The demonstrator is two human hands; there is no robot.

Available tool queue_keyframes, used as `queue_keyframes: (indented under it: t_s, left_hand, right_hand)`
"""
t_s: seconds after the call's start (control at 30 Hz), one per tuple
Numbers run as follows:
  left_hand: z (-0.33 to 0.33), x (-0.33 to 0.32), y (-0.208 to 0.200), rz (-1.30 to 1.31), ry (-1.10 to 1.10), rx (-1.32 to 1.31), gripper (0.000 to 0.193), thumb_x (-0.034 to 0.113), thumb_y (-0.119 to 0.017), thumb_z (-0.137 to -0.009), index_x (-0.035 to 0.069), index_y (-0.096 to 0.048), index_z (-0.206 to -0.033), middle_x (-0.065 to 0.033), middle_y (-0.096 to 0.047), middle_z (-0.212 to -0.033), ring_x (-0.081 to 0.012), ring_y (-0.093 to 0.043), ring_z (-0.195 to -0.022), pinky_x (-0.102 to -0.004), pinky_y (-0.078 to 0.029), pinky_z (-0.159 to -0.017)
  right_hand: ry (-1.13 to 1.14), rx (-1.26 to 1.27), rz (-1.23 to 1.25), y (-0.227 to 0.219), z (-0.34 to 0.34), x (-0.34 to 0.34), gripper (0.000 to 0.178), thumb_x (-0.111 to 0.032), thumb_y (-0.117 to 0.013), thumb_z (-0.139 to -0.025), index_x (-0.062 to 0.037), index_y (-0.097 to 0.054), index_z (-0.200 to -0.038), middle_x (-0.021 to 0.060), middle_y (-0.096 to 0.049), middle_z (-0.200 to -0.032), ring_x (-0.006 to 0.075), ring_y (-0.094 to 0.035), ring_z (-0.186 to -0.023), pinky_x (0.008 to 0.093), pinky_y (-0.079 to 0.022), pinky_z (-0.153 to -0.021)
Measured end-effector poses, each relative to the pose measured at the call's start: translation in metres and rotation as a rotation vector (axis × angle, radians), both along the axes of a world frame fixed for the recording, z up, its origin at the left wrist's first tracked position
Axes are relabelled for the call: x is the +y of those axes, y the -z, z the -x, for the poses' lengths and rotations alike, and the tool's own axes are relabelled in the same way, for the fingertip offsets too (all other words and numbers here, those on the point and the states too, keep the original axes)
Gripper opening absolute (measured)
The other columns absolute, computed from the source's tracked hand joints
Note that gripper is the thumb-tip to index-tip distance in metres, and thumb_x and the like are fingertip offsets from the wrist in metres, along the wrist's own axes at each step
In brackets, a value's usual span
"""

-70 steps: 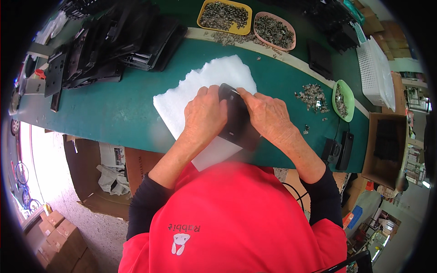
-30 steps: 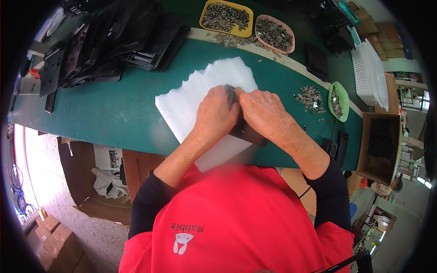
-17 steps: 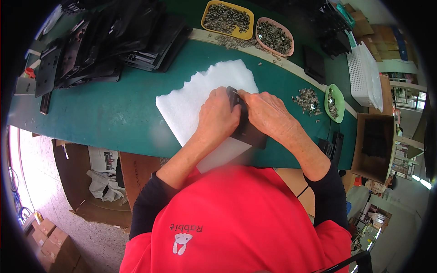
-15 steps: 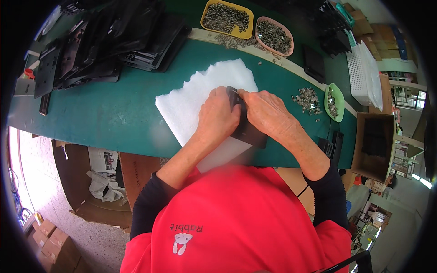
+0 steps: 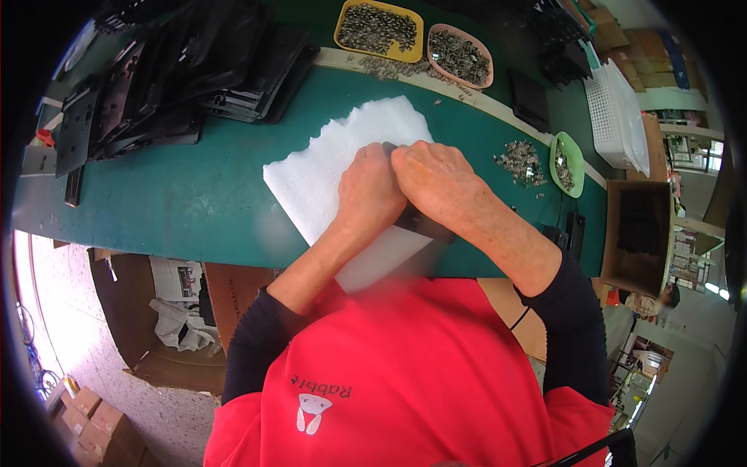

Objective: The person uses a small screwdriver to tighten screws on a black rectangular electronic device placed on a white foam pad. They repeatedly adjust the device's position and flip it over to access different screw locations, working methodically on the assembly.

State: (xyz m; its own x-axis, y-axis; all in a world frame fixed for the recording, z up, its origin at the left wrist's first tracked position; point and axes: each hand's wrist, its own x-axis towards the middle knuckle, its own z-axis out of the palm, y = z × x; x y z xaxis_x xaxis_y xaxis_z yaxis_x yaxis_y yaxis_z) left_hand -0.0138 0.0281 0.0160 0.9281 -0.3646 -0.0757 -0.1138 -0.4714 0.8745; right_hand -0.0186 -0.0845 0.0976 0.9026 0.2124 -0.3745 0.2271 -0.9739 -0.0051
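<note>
A dark plastic panel point(image 5: 429, 226) lies partly over a white foam sheet point(image 5: 299, 175) with a ragged far edge, on the green tabletop. My left hand point(image 5: 371, 187) is closed on the panel's left side, thumb side toward my right hand. Over the panel's far end, my right hand point(image 5: 437, 177) is closed, its knuckles up and its fingertips hidden. Whether a small part sits in its fingers cannot be seen. Both hands touch or nearly touch each other and cover most of the panel.
Small metal parts fill a yellow tray point(image 5: 421, 48), a pink tray point(image 5: 489, 68) and a green bowl point(image 5: 577, 159). A loose metal pile point(image 5: 521, 162) lies by the bowl. Black panels point(image 5: 257, 89) are stacked far left. A white basket point(image 5: 613, 117) and cardboard box point(image 5: 611, 233) stand right.
My right hand has turned and moved left over the panel's far end, covering more of it. My left hand stays about where it was.
</note>
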Motion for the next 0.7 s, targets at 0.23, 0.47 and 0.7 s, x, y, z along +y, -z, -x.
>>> queue_keyframes:
  t_s: [0.23,0.47,0.7]
  left_hand:
    - [-0.005,-0.004,0.012,-0.019,-0.026,-0.035,0.033,0.02,-0.063,-0.084,-0.008,-0.056,-0.099,-0.0296,-0.062,-0.1,-0.0471,-0.062,-0.092,-0.0527,-0.049,-0.079]
    - [-0.01,0.001,-0.001,0.008,-0.069,0.087,0.042,0.024,-0.066,-0.079,-0.009,-0.058,-0.104,-0.0282,-0.067,-0.096,-0.0408,-0.066,-0.092,-0.0452,-0.051,-0.081]
    - [-0.008,0.001,0.003,-0.004,-0.07,0.08,0.051,0.027,-0.069,-0.077,-0.009,-0.057,-0.113,-0.0249,-0.069,-0.096,-0.0352,-0.068,-0.089,-0.0406,-0.053,-0.08]
  right_hand:
    - [-0.132,0.078,0.064,-0.004,-0.02,-0.004,0.017,-0.007,-0.056,-0.083,-0.0012,-0.07,-0.09,0.0186,-0.071,-0.091,0.0324,-0.071,-0.086,0.0424,-0.057,-0.073]
    - [0.06,0.066,0.007,-0.006,-0.009,-0.021,0.022,-0.006,-0.053,-0.085,-0.0001,-0.07,-0.097,0.0216,-0.07,-0.097,0.0361,-0.069,-0.093,0.0449,-0.056,-0.079]
    - [0.214,0.12,-0.108,0.003,0.009,-0.035,0.025,-0.003,-0.049,-0.086,0.0043,-0.069,-0.098,0.0264,-0.068,-0.1,0.0387,-0.068,-0.096,0.0464,-0.055,-0.08]
